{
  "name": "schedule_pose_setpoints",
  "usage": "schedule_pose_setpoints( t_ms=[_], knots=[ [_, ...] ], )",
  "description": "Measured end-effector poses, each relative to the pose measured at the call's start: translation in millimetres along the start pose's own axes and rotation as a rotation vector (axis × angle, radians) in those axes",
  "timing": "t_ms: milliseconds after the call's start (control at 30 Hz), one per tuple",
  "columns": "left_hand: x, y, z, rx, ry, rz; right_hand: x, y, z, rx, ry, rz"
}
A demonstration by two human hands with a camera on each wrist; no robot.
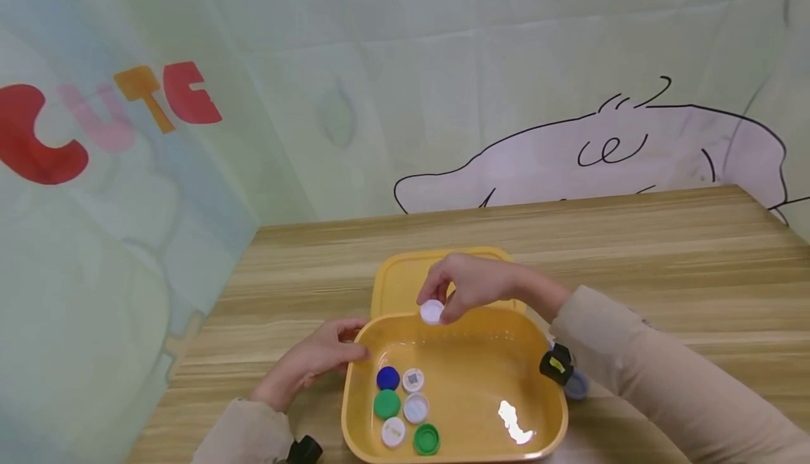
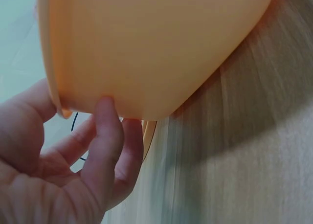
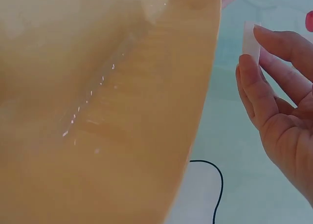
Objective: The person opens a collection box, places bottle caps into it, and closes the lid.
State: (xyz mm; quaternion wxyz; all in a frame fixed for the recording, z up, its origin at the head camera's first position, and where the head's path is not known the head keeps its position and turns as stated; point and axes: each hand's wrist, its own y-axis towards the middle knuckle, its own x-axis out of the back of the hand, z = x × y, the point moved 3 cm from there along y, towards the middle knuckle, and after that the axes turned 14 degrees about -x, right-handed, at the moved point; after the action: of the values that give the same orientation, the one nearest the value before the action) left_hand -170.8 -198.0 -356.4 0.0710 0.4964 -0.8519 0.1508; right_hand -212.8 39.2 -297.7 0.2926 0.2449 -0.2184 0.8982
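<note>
Two bare hands at a deep yellow plastic tub (image 1: 487, 372) with rounded corners, on a wood-grain table (image 1: 304, 274). At far left, with the left hand (image 1: 325, 350), reaches up from the lower left and grips the tub's left wall near its back corner: thumb at the rim, other fingers bent against the outside. Next, inside the tub's left part, two columns of round plastic caps: blue cap (image 1: 388, 378), green cap (image 1: 387, 404), white cap (image 1: 393, 432); then white with a printed square, pale hollow, green hollow. Behind, a flat yellow plastic lid (image 1: 395, 288). With the right hand (image 1: 468, 282), forearm in from the right, fingers downward, pinches a small round white plastic disc (image 1: 432, 312) narrowly between thumb and fingertips, above the back rim, apart from it.
</note>
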Motion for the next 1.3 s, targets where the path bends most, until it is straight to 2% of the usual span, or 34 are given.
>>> schedule_pose_setpoints(
  t_ms=[300,867,1033,1300],
  knots=[
    [0.0,0.3,1.2,-0.004,0.006,-0.007,-12.9,11.7,2.5,0.020,0.006,0.040],
    [1.0,0.6,1.7,-0.025,-0.018,0.015,-34.1,24.3,8.3,0.063,-0.063,0.067],
    [1.1,1.2,1.3,-0.030,-0.022,0.012,-44.0,28.4,12.0,0.080,-0.150,0.023],
    [1.6,0.9,0.3,-0.029,-0.024,0.028,-60.7,32.5,17.5,0.143,-0.367,-0.087]
  ],
)
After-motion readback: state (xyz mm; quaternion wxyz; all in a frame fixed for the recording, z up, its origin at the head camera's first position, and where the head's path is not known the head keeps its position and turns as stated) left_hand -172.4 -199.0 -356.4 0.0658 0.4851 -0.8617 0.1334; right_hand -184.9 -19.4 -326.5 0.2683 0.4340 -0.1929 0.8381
